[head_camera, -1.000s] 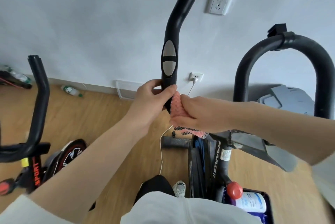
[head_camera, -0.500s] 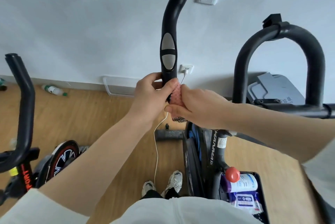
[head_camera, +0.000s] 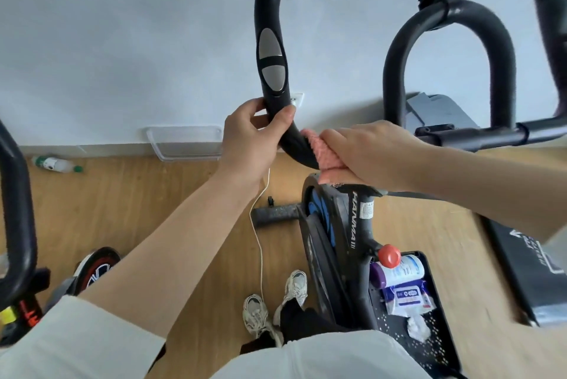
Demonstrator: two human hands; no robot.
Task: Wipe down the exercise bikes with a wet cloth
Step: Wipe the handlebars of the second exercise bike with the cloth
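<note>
Now the right hand (head_camera: 371, 153) has its fingers curled down over the pink cloth (head_camera: 319, 150) and clamps it round the lowest bend of the handlebar (head_camera: 270, 10), where the bar turns in toward the frame of the bike (head_camera: 352, 225). Half a second ago the cloth sat tight against the other thumb. It is now further down the handlebar, with a short stretch of bare black bar between the two. I judge that the wipe is running downward and that this arm of the bar is nearly covered, except for the patch under the steadying grip. The right forearm comes in from the right, almost level, knuckles up. The left hand (head_camera: 250, 136) grips the handlebar just below its silver sensor plates (head_camera: 271, 61), thumb across the front and fingers wrapped behind, its forearm rising from the lower left. Packs of wipes (head_camera: 408, 296) lie well below the handlebar.
</note>
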